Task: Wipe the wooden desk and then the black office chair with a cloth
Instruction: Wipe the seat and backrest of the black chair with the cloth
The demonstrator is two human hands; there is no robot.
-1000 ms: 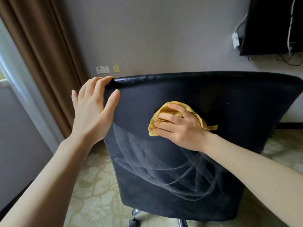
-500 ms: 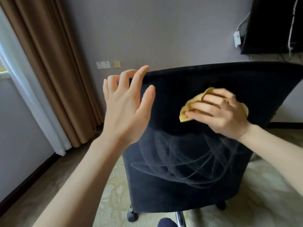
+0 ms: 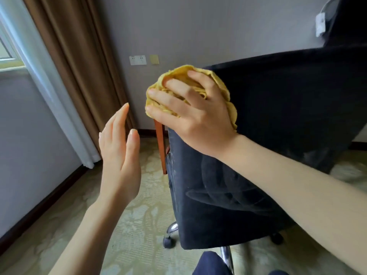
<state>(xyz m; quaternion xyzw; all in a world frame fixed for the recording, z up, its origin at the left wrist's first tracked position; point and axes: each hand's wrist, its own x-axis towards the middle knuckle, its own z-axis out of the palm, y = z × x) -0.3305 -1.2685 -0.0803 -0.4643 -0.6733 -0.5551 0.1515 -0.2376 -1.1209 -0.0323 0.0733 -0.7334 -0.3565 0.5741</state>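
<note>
Two hands: L hand (image 3: 119, 155) flat-open in mid-air, touching nothing, now off the chair edge, brown curtain (image 3: 79, 66) behind; R hand (image 3: 195, 118) cups bunched yellow cloth (image 3: 179, 73) on top-left corner of black office chair (image 3: 278, 116), up from mid-back 0.5 s ago.

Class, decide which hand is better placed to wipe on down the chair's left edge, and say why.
The right hand: it holds the yellow cloth against the chair at its top corner. The left hand hovers open beside it, touching nothing.
</note>
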